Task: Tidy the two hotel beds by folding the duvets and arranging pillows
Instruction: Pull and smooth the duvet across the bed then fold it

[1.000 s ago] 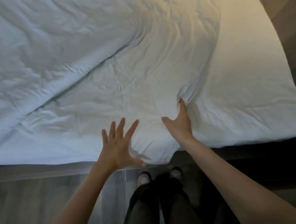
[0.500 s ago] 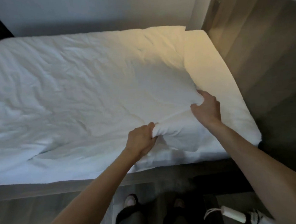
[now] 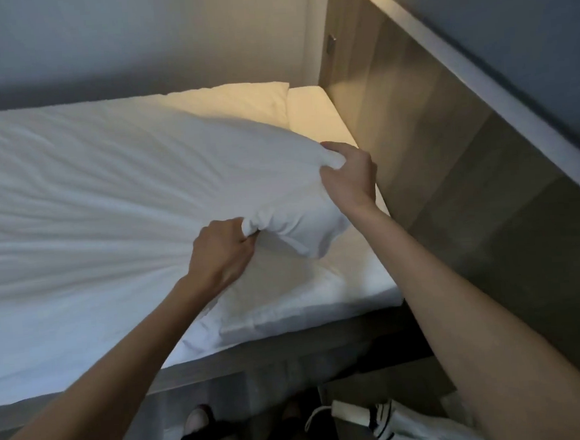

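A white duvet covers most of the bed. Its near right corner is lifted off the mattress. My left hand grips the bunched edge of that corner from below. My right hand grips the duvet's right edge a little farther along, fingers curled over the fabric. Under the raised corner the white sheet of the mattress shows. A pillow-like white fold lies at the far end in warm light.
A wooden wall panel runs close along the bed's right side. The grey bed frame is right in front of my legs. A white bag with a cord lies on the floor at my right foot.
Both hands went from lying flat on the duvet to gripping its near right corner. They have raised it higher off the mattress, and my view has tilted up toward the far wall.
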A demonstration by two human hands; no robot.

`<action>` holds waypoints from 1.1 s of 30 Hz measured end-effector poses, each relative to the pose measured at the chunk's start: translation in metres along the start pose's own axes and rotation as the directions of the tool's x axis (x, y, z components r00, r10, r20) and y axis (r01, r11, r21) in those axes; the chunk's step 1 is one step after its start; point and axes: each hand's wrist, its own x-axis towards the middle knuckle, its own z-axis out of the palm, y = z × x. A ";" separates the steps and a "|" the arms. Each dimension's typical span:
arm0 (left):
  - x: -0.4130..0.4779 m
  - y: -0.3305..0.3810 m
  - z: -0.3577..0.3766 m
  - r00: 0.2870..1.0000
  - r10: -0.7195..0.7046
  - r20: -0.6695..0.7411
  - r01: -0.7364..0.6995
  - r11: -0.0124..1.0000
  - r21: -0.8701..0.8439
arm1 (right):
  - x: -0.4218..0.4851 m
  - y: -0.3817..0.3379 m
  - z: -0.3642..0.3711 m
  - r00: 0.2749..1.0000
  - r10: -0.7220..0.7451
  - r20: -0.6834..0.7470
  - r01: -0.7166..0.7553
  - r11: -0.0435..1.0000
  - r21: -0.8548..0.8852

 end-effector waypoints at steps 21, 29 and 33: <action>-0.052 -0.132 0.152 0.775 0.013 0.631 0.133 0.974 -0.183 | -0.049 0.161 0.119 0.768 0.439 0.467 -0.112 0.810 -0.576; -0.120 -0.303 0.126 0.710 -0.443 0.548 0.631 0.746 -0.213 | -0.146 0.150 0.246 0.597 0.341 0.726 0.178 0.826 -0.535; -0.152 -0.398 0.102 0.634 -0.617 0.466 0.767 0.579 -0.276 | -0.181 0.109 0.328 0.543 0.249 0.802 0.330 0.815 -0.476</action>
